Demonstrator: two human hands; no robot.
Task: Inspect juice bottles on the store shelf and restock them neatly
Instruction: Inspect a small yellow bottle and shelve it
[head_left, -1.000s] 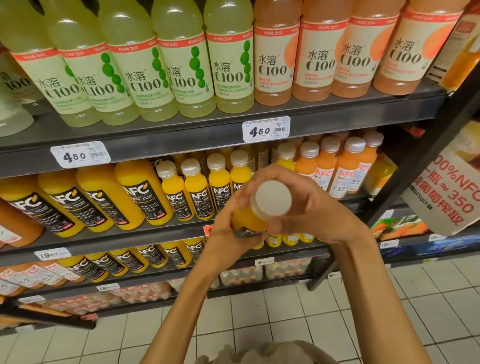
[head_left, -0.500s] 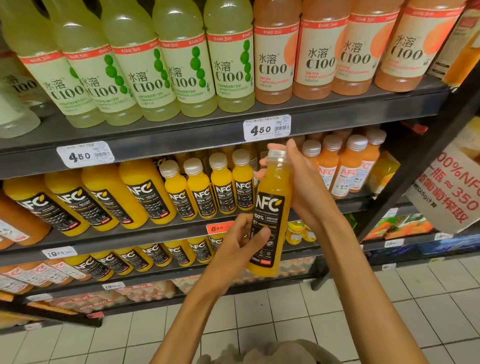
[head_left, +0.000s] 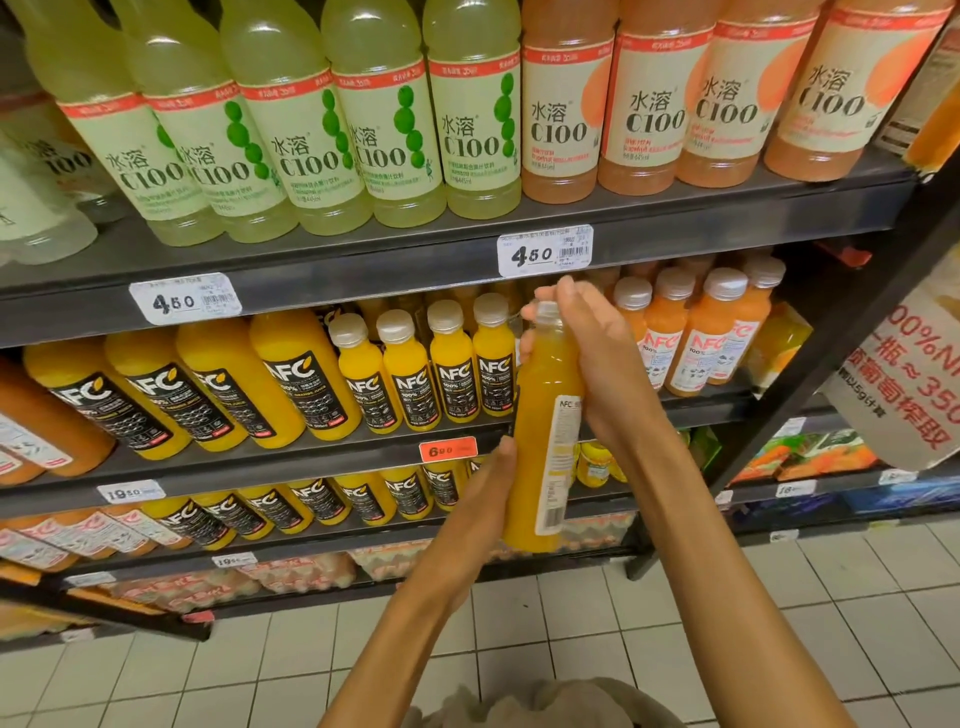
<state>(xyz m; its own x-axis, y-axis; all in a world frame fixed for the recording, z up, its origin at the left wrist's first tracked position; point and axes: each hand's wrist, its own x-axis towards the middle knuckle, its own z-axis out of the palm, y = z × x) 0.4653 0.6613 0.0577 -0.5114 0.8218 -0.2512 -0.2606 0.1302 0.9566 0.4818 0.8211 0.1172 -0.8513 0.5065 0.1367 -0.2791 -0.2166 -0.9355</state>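
NFC orange juice bottle (head_left: 540, 415) stands upright in the air in front of the middle shelf (head_left: 311, 457), held between both hands, with its white back label and barcode turned toward the camera. Nearest, the left hand (head_left: 480, 499) wraps the lower part of the bottle from the left, its thumb lying along the bottle's side. Higher up, the right hand (head_left: 597, 358) curls around the neck and shoulder from the right, its fingertips (head_left: 563, 288) closing over the white cap.

Just behind the bottle, on the middle shelf, a row of small NFC orange bottles (head_left: 426, 374) with white caps stands to the left and a row of paler NFC bottles (head_left: 696, 343) to the right. Large NFC orange bottles (head_left: 218, 384) fill the shelf further left. An orange price tag (head_left: 448, 450) reading 6.90 sits on the shelf edge just left of the held bottle.

Above, green-labelled C100 bottles (head_left: 332, 135) and orange-labelled C100 bottles (head_left: 654, 104) line the top shelf, with a 4.50 price tag (head_left: 544, 251) on its edge. White floor tiles (head_left: 727, 623) show below.
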